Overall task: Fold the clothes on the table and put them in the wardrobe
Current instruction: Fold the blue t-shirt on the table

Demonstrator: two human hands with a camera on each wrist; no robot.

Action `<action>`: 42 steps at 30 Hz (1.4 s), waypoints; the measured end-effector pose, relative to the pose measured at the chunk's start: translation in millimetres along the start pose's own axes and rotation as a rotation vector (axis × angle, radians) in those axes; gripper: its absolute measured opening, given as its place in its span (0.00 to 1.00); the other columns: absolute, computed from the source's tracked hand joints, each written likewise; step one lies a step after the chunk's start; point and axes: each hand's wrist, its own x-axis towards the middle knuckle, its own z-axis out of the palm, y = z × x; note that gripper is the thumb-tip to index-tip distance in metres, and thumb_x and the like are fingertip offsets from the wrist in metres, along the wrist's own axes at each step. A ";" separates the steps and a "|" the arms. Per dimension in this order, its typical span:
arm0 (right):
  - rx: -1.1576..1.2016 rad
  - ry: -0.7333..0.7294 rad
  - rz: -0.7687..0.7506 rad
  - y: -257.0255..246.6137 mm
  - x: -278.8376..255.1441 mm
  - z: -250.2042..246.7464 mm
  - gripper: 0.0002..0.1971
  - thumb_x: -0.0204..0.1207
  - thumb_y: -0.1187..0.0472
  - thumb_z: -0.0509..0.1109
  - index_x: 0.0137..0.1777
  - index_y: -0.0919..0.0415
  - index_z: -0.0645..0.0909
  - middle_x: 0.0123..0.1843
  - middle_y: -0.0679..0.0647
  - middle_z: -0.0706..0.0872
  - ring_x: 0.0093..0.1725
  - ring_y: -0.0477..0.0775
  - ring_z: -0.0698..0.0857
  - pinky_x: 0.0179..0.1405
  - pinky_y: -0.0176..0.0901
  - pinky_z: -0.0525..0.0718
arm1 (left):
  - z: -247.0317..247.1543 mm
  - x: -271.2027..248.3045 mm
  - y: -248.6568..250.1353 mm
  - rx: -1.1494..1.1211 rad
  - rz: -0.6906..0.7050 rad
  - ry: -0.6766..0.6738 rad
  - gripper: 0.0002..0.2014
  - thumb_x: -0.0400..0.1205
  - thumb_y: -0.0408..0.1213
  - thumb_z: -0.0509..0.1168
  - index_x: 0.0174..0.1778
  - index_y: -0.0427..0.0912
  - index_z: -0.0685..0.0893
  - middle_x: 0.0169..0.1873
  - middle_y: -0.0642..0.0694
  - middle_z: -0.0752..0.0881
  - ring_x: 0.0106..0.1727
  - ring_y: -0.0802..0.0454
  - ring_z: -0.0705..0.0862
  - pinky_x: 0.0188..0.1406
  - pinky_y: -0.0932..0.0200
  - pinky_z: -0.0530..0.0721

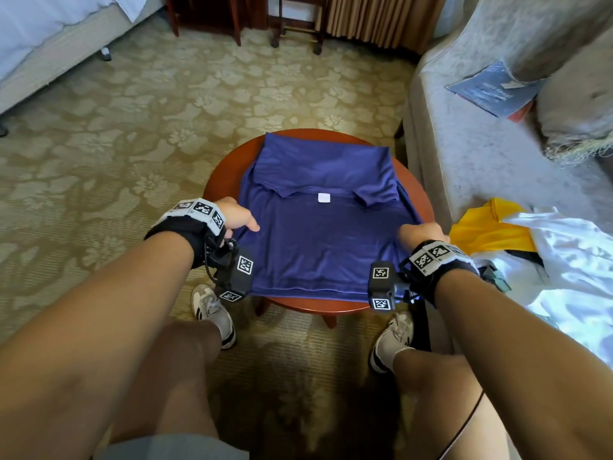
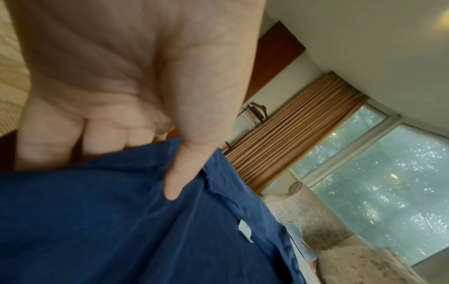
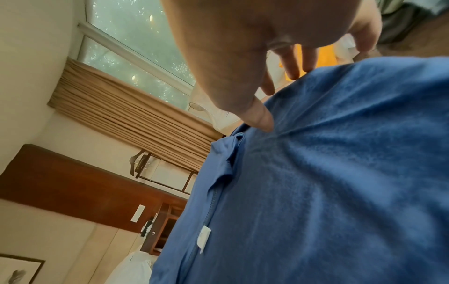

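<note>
A blue shirt (image 1: 318, 234) lies partly folded on a small round wooden table (image 1: 222, 180), its far part turned back toward me and a white label (image 1: 324, 197) showing. My left hand (image 1: 237, 218) pinches the shirt's left edge, thumb on top (image 2: 177, 178) and fingers tucked under the blue cloth (image 2: 97, 221). My right hand (image 1: 419, 232) pinches the right edge the same way, thumb pressing the fabric (image 3: 261, 119) and fingers behind the shirt (image 3: 340, 173).
A grey sofa (image 1: 481, 154) stands close on the right with a blue booklet (image 1: 491, 89) on it. Yellow (image 1: 487, 230) and white clothes (image 1: 570, 260) are piled at the right. A bed (image 1: 49, 38) is at far left, chair legs (image 1: 298, 28) beyond the table.
</note>
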 end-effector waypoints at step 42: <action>0.324 0.132 -0.280 -203.5 162.9 24.7 0.12 0.73 0.57 0.77 0.56 0.48 0.88 0.51 0.51 0.89 0.56 0.51 0.86 0.51 0.35 0.78 | -69.0 199.0 164.0 -0.152 0.295 0.422 0.13 0.77 0.34 0.70 0.57 0.36 0.87 0.49 0.41 0.89 0.45 0.47 0.87 0.39 0.62 0.84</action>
